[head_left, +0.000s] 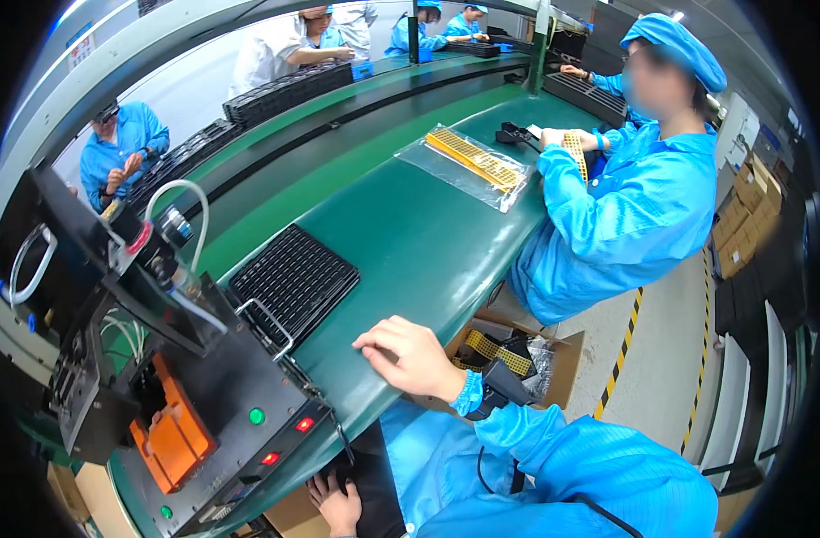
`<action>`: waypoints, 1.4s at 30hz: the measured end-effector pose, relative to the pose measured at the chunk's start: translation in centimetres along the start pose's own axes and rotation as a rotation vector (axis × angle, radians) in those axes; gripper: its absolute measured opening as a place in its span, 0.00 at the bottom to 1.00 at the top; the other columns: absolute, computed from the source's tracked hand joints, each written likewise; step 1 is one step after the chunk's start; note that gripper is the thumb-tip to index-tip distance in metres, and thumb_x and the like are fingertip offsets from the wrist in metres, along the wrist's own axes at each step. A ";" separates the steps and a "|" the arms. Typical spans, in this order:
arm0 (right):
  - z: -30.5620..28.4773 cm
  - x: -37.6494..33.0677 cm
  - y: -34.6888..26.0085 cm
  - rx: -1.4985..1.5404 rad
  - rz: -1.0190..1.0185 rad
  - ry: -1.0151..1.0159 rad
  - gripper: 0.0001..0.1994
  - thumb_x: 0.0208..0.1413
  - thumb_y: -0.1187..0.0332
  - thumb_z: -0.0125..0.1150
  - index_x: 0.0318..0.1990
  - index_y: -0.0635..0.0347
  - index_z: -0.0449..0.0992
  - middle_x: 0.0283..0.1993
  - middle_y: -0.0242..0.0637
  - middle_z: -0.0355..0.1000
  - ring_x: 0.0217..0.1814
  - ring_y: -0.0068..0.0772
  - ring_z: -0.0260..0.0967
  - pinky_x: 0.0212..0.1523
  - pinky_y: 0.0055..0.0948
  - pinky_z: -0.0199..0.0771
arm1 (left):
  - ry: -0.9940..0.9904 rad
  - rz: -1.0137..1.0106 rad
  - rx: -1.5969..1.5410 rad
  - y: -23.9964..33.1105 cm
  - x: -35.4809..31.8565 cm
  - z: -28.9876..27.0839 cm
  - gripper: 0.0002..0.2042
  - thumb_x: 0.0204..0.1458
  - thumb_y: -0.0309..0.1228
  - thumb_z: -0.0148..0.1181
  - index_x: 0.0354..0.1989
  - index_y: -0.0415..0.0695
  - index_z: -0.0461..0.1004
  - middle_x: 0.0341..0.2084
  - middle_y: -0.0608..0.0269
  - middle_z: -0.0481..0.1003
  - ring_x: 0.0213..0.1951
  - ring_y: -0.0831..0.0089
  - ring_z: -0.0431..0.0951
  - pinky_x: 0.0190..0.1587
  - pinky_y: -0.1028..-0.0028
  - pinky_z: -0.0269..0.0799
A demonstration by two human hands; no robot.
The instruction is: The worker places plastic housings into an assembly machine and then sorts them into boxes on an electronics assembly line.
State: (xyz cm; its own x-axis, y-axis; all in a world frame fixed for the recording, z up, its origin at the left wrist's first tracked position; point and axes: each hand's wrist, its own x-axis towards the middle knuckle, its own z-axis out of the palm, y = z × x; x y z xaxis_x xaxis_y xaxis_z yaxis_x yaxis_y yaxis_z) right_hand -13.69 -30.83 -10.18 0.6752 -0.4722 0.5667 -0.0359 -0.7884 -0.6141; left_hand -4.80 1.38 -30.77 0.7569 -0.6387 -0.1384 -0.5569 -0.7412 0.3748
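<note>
My right hand (412, 360) rests at the near edge of the green worktop (410, 269), fingers loosely apart and holding nothing. Low in the picture, my left hand (340, 507) lies with fingers spread against a dark surface below the table edge. Beyond my right hand sits a black slotted tray (293, 278), not touched by it. To the left stands a black bench machine (240, 403) with an orange fixture (172, 430), green buttons, red-lit switches and clear air hoses.
A co-worker (625, 179) at the right handles a yellow perforated sheet (574, 152). More yellow sheets (473, 159) lie on a clear bag. A cardboard box (562, 363) with yellow scraps stands below the table edge. Black trays (289, 94) line the far side, with other people behind.
</note>
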 end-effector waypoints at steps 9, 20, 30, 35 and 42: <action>-6.5 5.7 7.3 0.099 0.141 -0.095 0.10 0.57 0.69 0.57 0.44 0.61 0.78 0.38 0.46 0.74 0.38 0.41 0.74 0.41 0.36 0.76 | 0.052 0.008 0.069 -1.0 0.5 0.8 0.22 0.53 0.42 0.54 0.52 0.40 0.73 0.54 0.39 0.65 0.58 0.39 0.60 0.62 0.47 0.54; -15.2 19.6 27.3 -0.638 0.253 0.386 0.18 0.49 0.75 0.54 0.48 0.74 0.65 0.45 0.68 0.64 0.49 0.68 0.66 0.52 0.52 0.69 | 0.140 0.177 0.202 -5.0 0.0 3.1 0.21 0.55 0.43 0.51 0.45 0.35 0.78 0.41 0.37 0.76 0.46 0.39 0.72 0.54 0.49 0.65; -7.6 18.6 24.2 -0.519 -0.020 0.368 0.16 0.52 0.73 0.57 0.49 0.62 0.70 0.50 0.49 0.66 0.55 0.52 0.64 0.55 0.41 0.69 | 0.016 0.148 0.236 -8.4 -0.5 5.7 0.16 0.57 0.41 0.54 0.38 0.39 0.78 0.34 0.46 0.79 0.33 0.50 0.79 0.38 0.57 0.74; -8.1 17.4 24.6 -0.479 0.080 0.162 0.11 0.52 0.74 0.56 0.44 0.63 0.74 0.48 0.47 0.67 0.53 0.51 0.65 0.55 0.40 0.70 | -0.172 -0.039 0.033 -9.9 -0.4 6.0 0.19 0.56 0.42 0.54 0.44 0.38 0.78 0.41 0.43 0.78 0.43 0.49 0.77 0.48 0.57 0.72; -4.9 14.6 21.4 -0.401 -0.020 0.013 0.15 0.59 0.68 0.54 0.52 0.64 0.74 0.59 0.52 0.67 0.64 0.51 0.61 0.64 0.39 0.63 | 0.084 0.083 0.257 -4.1 1.8 2.4 0.20 0.55 0.43 0.53 0.46 0.39 0.77 0.46 0.43 0.76 0.49 0.48 0.73 0.54 0.55 0.67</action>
State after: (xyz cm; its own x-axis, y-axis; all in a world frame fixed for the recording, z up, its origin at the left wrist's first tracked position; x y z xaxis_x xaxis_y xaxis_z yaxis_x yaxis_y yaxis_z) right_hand -8.25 -56.52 -12.36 0.6698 -0.4576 0.5848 -0.3089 -0.8879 -0.3410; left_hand -1.99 2.79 -34.76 0.7246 -0.6882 -0.0366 -0.6787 -0.7217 0.1359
